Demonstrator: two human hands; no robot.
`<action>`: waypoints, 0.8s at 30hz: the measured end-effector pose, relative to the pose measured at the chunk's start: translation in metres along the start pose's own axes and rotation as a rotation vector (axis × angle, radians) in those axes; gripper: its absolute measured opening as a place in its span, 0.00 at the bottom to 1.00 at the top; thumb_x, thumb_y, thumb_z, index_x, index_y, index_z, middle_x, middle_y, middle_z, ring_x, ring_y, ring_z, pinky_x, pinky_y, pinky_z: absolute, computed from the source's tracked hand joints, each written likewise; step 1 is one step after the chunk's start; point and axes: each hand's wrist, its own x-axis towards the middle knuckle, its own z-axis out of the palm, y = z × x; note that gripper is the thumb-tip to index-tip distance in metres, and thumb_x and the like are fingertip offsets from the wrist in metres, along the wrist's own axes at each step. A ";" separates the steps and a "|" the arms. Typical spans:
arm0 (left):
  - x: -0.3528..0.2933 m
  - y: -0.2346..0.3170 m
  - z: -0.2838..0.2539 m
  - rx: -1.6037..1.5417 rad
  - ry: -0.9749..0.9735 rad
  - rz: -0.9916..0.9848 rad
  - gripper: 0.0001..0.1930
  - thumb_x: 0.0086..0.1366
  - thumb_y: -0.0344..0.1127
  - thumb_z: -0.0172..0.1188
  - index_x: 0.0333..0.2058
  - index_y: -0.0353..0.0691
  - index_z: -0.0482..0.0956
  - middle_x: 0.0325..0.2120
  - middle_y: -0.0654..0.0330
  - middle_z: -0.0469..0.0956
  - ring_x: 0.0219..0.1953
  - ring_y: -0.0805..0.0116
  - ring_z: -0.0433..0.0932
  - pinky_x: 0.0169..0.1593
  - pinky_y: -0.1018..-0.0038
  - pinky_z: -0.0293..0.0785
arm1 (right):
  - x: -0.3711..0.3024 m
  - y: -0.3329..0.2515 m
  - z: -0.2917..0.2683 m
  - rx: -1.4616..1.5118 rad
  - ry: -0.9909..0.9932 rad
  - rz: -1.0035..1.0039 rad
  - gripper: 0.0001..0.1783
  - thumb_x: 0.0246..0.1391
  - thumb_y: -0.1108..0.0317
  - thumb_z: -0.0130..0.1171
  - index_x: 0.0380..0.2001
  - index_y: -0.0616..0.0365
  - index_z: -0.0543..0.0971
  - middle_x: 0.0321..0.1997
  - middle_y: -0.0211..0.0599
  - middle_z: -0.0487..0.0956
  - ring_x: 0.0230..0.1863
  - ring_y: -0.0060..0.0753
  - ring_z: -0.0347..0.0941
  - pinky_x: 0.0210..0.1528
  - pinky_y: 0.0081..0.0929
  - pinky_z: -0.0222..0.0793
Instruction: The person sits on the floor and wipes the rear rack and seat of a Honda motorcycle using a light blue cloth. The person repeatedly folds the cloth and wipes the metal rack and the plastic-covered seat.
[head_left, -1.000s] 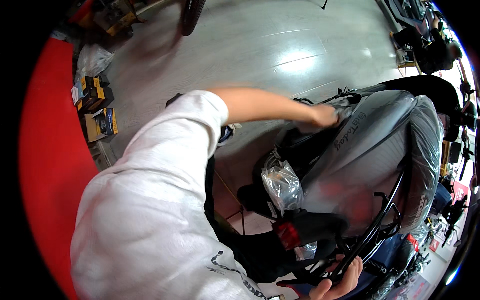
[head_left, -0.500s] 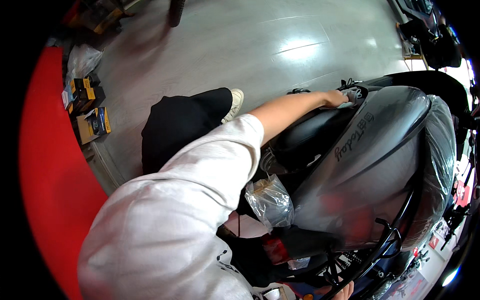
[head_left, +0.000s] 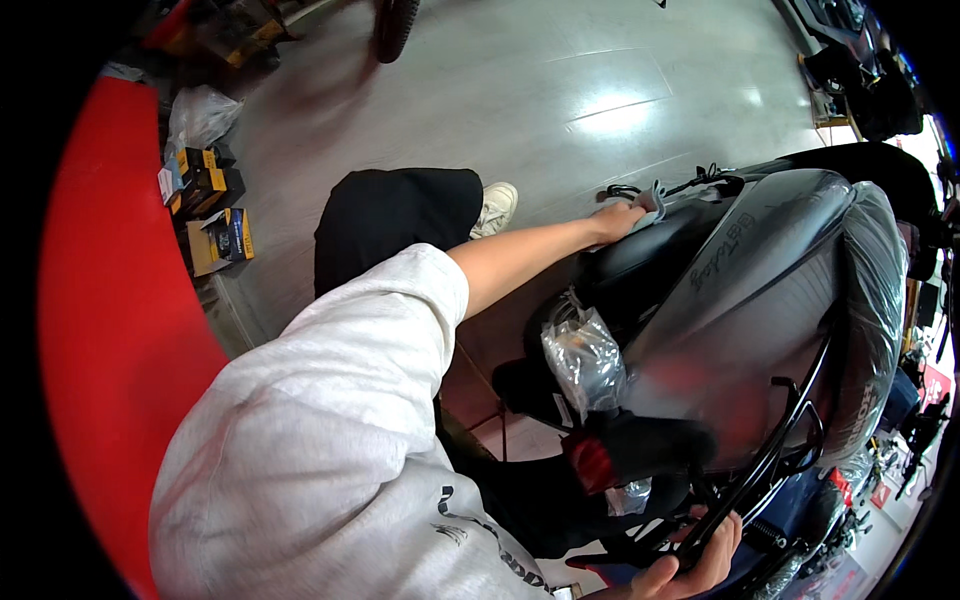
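Observation:
My left hand (head_left: 612,222) is closed on a grey cloth (head_left: 650,204), with the arm stretched out. The cloth lies by a black rounded part (head_left: 630,262) low on the scooter. The scooter's grey side panel (head_left: 745,270) faces me, tilted in the picture, and a clear plastic cover (head_left: 868,330) wraps its seat. At the lower right my right hand (head_left: 708,560) has its fingers curled around a black metal rail (head_left: 745,497). Between the hands are a crumpled clear plastic bag (head_left: 585,362) and a red tail light (head_left: 592,465).
Small yellow-and-black boxes (head_left: 222,240) and a clear plastic bag (head_left: 200,118) stand beside a red surface (head_left: 120,350) on the left. A tyre (head_left: 397,28) shows at the top edge. More vehicles (head_left: 865,85) stand at the far right. My shoe (head_left: 494,210) rests on the grey floor (head_left: 500,110).
My left hand has drawn back leftward with the cloth, away from the side panel's far end. The view has shifted, and more of my right hand on the rail shows.

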 end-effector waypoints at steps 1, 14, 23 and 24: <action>-0.009 0.000 0.000 0.015 0.016 -0.024 0.30 0.67 0.56 0.48 0.48 0.32 0.80 0.41 0.53 0.81 0.44 0.64 0.76 0.51 0.69 0.68 | -0.004 0.003 0.002 -0.016 0.034 -0.003 0.35 0.59 0.41 0.54 0.44 0.72 0.75 0.39 0.56 0.79 0.40 0.63 0.75 0.52 0.56 0.71; -0.153 0.021 -0.002 0.014 0.378 -0.302 0.35 0.68 0.60 0.37 0.52 0.31 0.76 0.51 0.36 0.76 0.56 0.39 0.74 0.60 0.55 0.67 | -0.012 0.012 0.011 0.069 0.077 0.070 0.31 0.59 0.44 0.55 0.39 0.69 0.76 0.26 0.40 0.71 0.29 0.37 0.67 0.32 0.29 0.61; -0.177 0.026 -0.014 0.049 0.226 -0.191 0.28 0.68 0.55 0.49 0.44 0.31 0.79 0.43 0.43 0.80 0.46 0.47 0.80 0.49 0.59 0.73 | -0.011 0.010 -0.002 0.141 0.071 -0.039 0.28 0.59 0.52 0.59 0.47 0.70 0.73 0.43 0.49 0.78 0.40 0.48 0.75 0.48 0.36 0.71; -0.170 0.018 -0.013 -0.027 0.173 -0.182 0.28 0.68 0.55 0.49 0.47 0.31 0.79 0.45 0.42 0.80 0.49 0.47 0.79 0.52 0.58 0.72 | -0.016 0.000 -0.018 0.083 0.212 0.009 0.30 0.60 0.48 0.57 0.53 0.64 0.73 0.48 0.49 0.77 0.49 0.46 0.74 0.58 0.35 0.64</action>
